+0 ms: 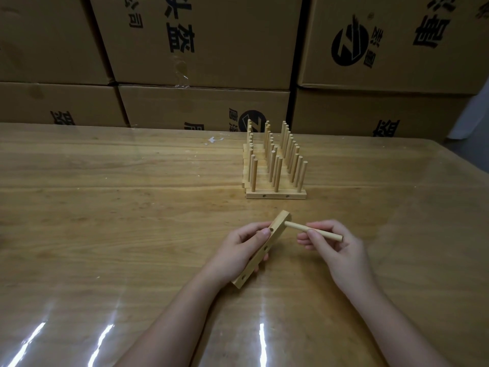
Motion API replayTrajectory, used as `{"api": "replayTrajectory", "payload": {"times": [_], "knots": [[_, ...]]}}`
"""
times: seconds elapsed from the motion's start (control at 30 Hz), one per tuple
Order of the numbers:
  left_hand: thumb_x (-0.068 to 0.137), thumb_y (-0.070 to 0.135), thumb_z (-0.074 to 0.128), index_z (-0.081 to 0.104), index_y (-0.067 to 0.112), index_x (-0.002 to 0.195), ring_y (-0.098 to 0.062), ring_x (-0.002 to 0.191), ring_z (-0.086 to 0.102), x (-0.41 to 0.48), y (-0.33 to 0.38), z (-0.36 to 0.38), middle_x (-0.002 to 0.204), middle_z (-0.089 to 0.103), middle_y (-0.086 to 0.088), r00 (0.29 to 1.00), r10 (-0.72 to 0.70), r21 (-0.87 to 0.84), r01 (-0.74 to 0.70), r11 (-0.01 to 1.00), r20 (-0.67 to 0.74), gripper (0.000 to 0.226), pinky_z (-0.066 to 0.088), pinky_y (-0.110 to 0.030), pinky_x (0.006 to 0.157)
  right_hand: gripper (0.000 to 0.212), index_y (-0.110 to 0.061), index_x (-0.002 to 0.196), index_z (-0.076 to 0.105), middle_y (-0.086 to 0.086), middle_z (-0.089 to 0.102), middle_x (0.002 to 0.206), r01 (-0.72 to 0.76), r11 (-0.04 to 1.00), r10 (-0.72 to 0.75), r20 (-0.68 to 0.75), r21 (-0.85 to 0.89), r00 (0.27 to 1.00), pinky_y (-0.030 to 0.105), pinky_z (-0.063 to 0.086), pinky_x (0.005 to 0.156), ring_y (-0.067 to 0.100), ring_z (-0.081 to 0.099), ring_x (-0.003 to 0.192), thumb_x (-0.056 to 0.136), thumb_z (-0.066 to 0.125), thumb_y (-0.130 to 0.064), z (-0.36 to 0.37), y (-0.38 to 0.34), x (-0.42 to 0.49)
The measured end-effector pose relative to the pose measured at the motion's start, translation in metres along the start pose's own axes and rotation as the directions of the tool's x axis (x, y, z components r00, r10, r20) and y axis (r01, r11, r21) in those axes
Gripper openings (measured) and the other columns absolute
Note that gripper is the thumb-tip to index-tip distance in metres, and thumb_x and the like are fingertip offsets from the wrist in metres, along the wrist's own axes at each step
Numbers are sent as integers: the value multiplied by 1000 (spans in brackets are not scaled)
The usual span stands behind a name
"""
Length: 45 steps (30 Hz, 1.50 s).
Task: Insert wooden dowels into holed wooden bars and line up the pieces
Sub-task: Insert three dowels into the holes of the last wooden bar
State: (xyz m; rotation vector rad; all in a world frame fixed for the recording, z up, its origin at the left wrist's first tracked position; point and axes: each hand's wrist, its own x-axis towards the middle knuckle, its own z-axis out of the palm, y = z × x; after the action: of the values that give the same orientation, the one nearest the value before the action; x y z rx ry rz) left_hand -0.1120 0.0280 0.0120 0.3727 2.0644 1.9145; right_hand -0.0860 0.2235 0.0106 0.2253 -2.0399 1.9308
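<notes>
Cardboard boxes (pixel 201 41) back a glossy wooden table (pixel 105 207). Near its front edge, the left hand (pixel 238 250) grips one pale holed bar (pixel 278 225), tilted. The right hand (pixel 341 252) pinches one dowel (pixel 326 234) at the bar's top hole. Pegged bars (pixel 275 194) stand lined up behind; the front one carries three dowels.

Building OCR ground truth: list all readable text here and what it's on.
"公司": upper middle box, upside down.
"头盔" (likely): same box, large, upside down, top cropped.
"唐": upper right box, upside down, beside a round logo.
Lower middle box: characters cut off by the table, unreadable.
Bar, dowel: no text.
</notes>
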Motion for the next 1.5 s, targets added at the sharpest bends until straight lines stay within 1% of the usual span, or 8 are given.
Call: {"api": "replayTrajectory", "payload": {"times": [0.13,0.7,0.8,0.87,0.93,1.03,1.33,1.5], "knots": [[96,27,51,62,34,116,-5,66,61,1,-1,2,74,65,9,1000,1,-11,-1,1000,-15,24,48,-21,52,8,-8,91,64,6,72,80,-9,1000,9,-26,8,1000,19,53,67,18,70,77,86,58,-5,4,2,-2],[95,29,52,59,33,124,1,62,59,5,-11,11,65,65,18,992,115,93,-110,990,-51,30,45,-14,56,7,-8,90,63,7,72,80,-111,982,131,-132,150,983,18,53,63,20,70,77,89,56,-7,14,4,-5],[96,30,51,61,42,118,0,61,59,6,-12,10,63,65,16,990,115,99,-107,989,-79,26,45,-14,58,7,-12,88,65,3,72,78,-119,992,124,-110,51,986,18,53,62,16,69,75,87,59,-8,11,2,-2],[97,31,51,60,46,115,-1,63,60,7,-12,10,66,65,17,990,108,118,-98,988,-86,26,46,-15,60,6,-20,86,67,-4,68,75,-52,960,19,-124,-275,992,17,50,62,7,65,73,85,64,-15,4,3,0],[97,31,51,60,47,115,0,66,61,7,-12,11,70,67,19,991,109,146,-96,985,-84,26,47,-16,63,8,-22,91,69,-11,64,80,75,795,-135,-56,-602,989,20,47,64,3,60,75,85,64,-20,-2,3,0],[96,32,52,60,40,123,1,68,62,6,-10,11,79,69,23,991,111,177,-97,979,-69,29,47,-14,65,18,-12,103,68,-3,65,90,166,625,-175,71,-763,982,29,47,65,15,61,81,91,56,-18,0,5,-2],[95,31,55,59,42,123,1,72,60,2,-8,11,101,71,14,991,119,173,-108,979,-56,31,50,-16,70,20,-16,102,70,-7,67,96,68,731,-59,36,-679,998,20,39,72,8,56,87,93,52,-17,0,9,-3],[95,32,53,60,38,121,-4,69,62,5,-8,8,82,65,8,997,65,143,-57,988,-51,28,49,-22,63,23,-24,109,63,-14,60,95,68,770,-20,83,-634,996,10,39,69,2,57,89,93,49,-30,-1,1,0]]}}
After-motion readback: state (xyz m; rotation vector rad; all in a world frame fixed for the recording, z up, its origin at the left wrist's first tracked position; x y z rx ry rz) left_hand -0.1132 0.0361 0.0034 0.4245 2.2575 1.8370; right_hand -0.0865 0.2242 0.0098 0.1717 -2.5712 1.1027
